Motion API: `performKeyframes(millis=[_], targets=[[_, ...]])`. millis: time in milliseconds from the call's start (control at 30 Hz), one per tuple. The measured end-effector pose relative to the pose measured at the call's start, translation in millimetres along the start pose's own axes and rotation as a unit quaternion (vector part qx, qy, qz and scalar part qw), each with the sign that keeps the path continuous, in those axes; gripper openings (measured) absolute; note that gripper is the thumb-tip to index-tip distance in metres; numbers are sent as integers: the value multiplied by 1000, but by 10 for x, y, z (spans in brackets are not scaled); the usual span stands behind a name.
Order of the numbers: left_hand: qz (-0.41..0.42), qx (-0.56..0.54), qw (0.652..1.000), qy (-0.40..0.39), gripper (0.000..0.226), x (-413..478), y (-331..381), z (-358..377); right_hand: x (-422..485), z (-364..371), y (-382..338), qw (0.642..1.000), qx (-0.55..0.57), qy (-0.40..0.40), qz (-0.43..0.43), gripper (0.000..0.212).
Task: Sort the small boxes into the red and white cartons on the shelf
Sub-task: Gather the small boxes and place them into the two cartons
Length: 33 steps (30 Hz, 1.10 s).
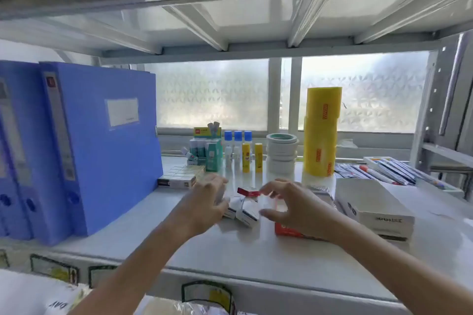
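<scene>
My left hand (pixel 208 202) curls over the loose small boxes (pixel 243 210), grip unclear. My right hand (pixel 284 206) hangs half open, seemingly empty, over the red carton (pixel 288 231). Both are blurred; a hasty grab could scatter boxes off the shelf (pixel 230 258).

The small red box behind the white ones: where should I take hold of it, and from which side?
Pinch the small red box across its two long side faces, coming from above. It seems to lie flat with its top uncovered, while the white boxes crowd its near side.
</scene>
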<state>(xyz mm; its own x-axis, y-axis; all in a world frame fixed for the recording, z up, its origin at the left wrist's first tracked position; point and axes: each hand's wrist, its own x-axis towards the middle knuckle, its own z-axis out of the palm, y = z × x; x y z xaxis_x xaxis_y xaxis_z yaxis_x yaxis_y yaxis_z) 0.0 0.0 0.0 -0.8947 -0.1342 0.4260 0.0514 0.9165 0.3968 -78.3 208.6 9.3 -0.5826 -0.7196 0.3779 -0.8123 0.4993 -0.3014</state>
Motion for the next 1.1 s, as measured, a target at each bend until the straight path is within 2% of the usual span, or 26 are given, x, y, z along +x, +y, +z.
performKeyframes(millis=[167,267,333,400,467,533,600,767,833,900,967,1033,1100], targets=[[7,49,999,-4,42,208,-175,-3,316,276,-47,1000,12,-17,-12,43],[-6,52,998,-26,32,227,-240,-63,478,244,-57,998,55,1,17,40],[-24,61,996,-52,27,212,-304,-82,597,198,-39,996,80,-16,45,35],[-27,76,993,-92,36,191,-362,-62,708,135,-3,995,64,-64,39,33],[-41,82,988,-122,45,201,-433,4,797,91,26,989,16,-142,23,45],[-42,76,987,-134,38,231,-465,83,863,88,42,980,-28,-197,9,52],[-32,71,987,-138,33,265,-454,126,903,109,60,976,-48,-211,-5,48],[-25,79,989,-126,27,279,-520,110,942,109,152,986,-19,-165,-31,32],[-48,113,987,-104,33,255,-550,29,900,66,196,991,-6,-130,-26,28],[-55,147,987,-24,40,261,-482,-100,818,-80,266,997,4,-74,-13,25],[-11,83,995,49,41,309,-217,-216,696,-324,371,999,11,-37,21,26],[70,-15,997,24,43,405,205,-220,560,-557,510,996,-24,-32,75,27],[118,-58,988,-82,44,516,642,-22,414,-655,626,990,-60,-37,126,27]])
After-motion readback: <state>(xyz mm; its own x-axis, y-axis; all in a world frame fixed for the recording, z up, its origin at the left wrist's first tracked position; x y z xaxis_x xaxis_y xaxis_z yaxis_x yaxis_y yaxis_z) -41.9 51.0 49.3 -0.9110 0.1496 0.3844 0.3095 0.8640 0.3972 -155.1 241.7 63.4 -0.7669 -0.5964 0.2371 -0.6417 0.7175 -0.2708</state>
